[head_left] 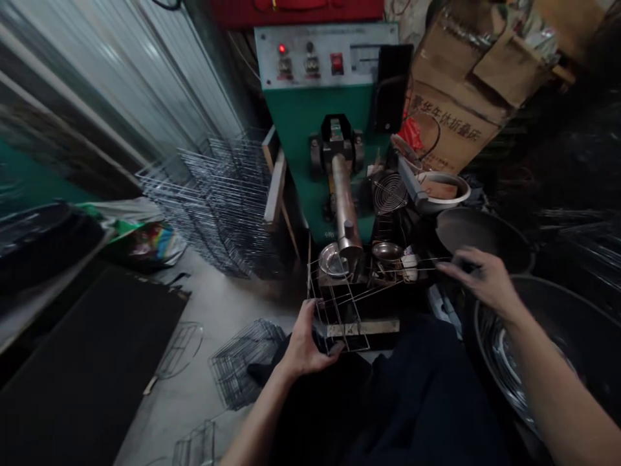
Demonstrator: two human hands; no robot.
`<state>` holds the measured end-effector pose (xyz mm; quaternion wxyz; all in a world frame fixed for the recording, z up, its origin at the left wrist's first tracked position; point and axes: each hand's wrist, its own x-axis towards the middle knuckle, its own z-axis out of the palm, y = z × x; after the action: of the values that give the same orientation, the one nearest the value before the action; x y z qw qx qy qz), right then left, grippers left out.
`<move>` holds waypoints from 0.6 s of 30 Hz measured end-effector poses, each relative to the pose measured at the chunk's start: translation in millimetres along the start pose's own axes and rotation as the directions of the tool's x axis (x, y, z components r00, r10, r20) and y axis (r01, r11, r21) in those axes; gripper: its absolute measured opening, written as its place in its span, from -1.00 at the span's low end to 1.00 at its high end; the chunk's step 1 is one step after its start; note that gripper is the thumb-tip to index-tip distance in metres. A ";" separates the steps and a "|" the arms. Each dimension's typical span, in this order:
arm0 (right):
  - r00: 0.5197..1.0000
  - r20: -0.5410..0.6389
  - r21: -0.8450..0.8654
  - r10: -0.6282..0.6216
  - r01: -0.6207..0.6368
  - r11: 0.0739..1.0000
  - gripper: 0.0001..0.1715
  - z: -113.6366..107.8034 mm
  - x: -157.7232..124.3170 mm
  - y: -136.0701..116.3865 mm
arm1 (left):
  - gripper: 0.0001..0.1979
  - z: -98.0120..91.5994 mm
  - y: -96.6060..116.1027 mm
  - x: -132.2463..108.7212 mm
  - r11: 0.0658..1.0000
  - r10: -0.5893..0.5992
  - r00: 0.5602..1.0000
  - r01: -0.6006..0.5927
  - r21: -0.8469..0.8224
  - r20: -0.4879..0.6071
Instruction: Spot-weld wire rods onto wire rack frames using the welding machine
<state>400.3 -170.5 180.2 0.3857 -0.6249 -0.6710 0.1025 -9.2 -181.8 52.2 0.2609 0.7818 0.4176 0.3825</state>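
A small wire rack frame (339, 304) lies in front of me under the steel arm (345, 207) of a green machine (315, 110). My left hand (306, 343) grips the frame's near left corner, fingers wrapped round the wire. My right hand (480, 275) is at the frame's far right end, fingers pinched on thin wire rods (422, 266) that stick out sideways. Two small metal dishes (332, 259) sit beside the arm's tip.
Stacks of finished wire racks (223, 200) lean at the left, and more lie on the floor (242, 362). A dark round basin (557, 343) holding wire rings sits at my right. A cardboard box (456, 97) and a white bowl (444, 188) stand behind.
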 end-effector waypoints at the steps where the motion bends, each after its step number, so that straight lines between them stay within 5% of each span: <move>1: 0.999 0.021 0.056 -0.032 0.030 0.998 -0.28 16.5 7.6 -2.3 | -0.01 -0.1 0.3 -0.5 1.000 -0.007 1.000 0.007 -0.006 0.002; 9: 0.969 0.217 0.381 0.115 -0.193 0.904 -0.25 110.8 21.5 9.7 | 0.01 4.5 1.4 -4.5 0.990 -0.014 0.998 0.005 -0.142 -0.063; 18: 0.942 0.299 0.398 0.152 -0.268 0.877 -0.34 112.8 31.0 16.5 | 0.10 13.2 -8.4 -8.2 0.979 -0.027 0.997 0.011 -0.203 -0.074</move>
<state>342.4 -100.0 105.1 0.4105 -0.5743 -0.6033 0.3711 -5.2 -185.6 35.4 0.3264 0.7320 0.3937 0.4501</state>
